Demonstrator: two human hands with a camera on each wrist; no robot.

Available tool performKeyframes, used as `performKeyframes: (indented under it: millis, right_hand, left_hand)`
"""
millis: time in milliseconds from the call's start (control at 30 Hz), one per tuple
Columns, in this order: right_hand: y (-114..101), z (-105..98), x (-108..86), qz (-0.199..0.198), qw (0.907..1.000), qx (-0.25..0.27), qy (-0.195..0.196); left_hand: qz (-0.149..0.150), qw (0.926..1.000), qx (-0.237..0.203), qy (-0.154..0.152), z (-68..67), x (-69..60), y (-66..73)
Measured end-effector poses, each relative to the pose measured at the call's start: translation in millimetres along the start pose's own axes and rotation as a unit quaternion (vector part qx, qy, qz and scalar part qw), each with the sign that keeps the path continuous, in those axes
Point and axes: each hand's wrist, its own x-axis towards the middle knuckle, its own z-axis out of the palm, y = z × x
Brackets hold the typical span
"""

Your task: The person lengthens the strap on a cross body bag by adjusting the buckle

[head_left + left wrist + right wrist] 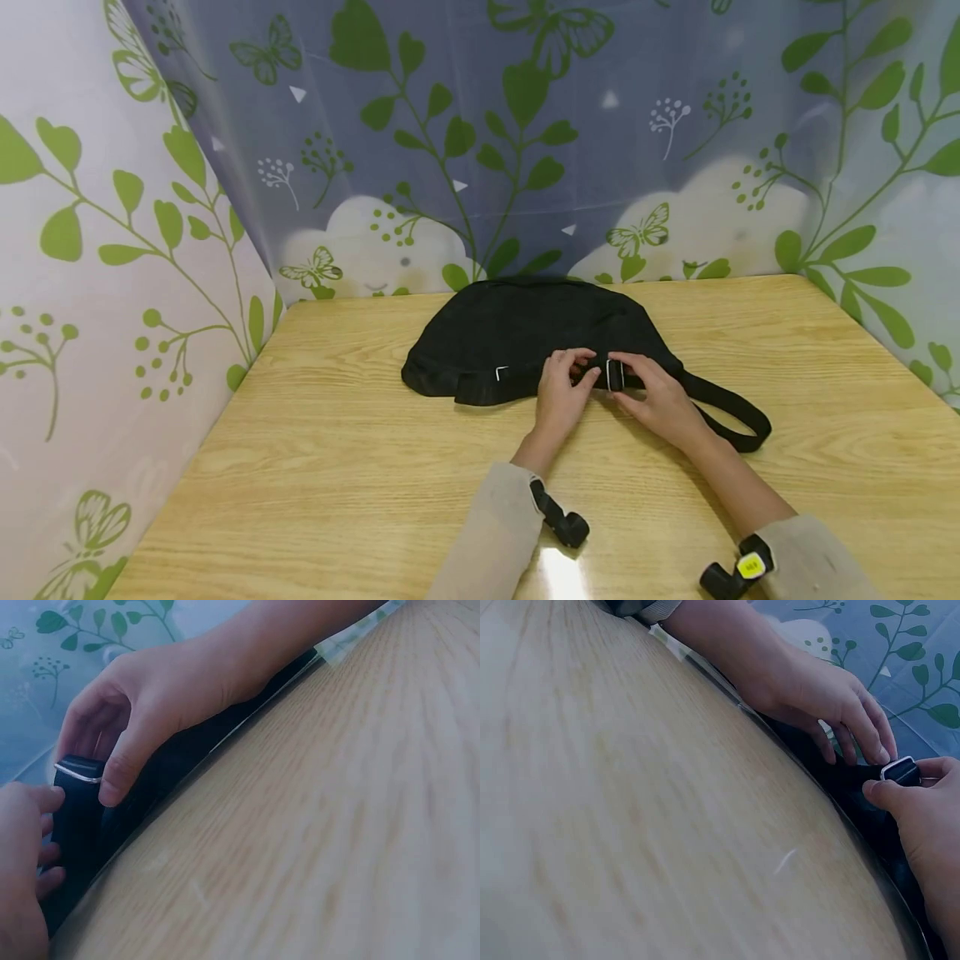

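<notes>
One black bag (pixel 525 325) | beyond left hand (pixel 561 398) | buckle (pixel 615 375) pinched by right hand (pixel 663 402)

The bag (pixel 525 321) lies on the table (pixel 315 483), with the hanging cloth (pixel 420 125) behind it. Along the bag's near side, from left to right, come a small buckle (pixel 498 374), the left hand (pixel 562 396), the strap slider (pixel 615 375) and the right hand (pixel 663 404), while a strap loop (pixel 761 424) lies on the table to the bag's right.
</notes>
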Motion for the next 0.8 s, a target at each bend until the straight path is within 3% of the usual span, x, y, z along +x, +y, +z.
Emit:
performKeyframes:
  millis: [133, 433, 500, 633, 800]
  right_hand:
    - [-0.6, -0.8, -0.2, 0.003, 1.0, -0.004, 0.007]
    - [-0.1, -0.4, -1.9, 0.007, 0.9998, -0.014, 0.012]
    - [0.5, 0.1, -2.1, 0.003, 0.9998, -0.015, 0.01]
    - [1.5, 0.9, -2.3, -0.002, 0.9999, -0.013, 0.003]
    - [0.3, 0.4, -1.9, -0.004, 0.9999, -0.008, -0.012]
  left_hand:
    - [0.035, 0.9968, 0.072, 0.007, -2.9, -0.9, 1.4]
    - [0.056, 0.9886, 0.127, 0.059, -3.9, -1.3, 0.6]
    - [0.055, 0.9899, 0.118, 0.057, -3.9, -1.6, 0.7]
    - [0.05, 0.9953, 0.079, 0.026, -4.0, -1.9, 0.6]
    - [0.062, 0.9974, 0.038, -0.001, -5.3, -1.2, 0.2]
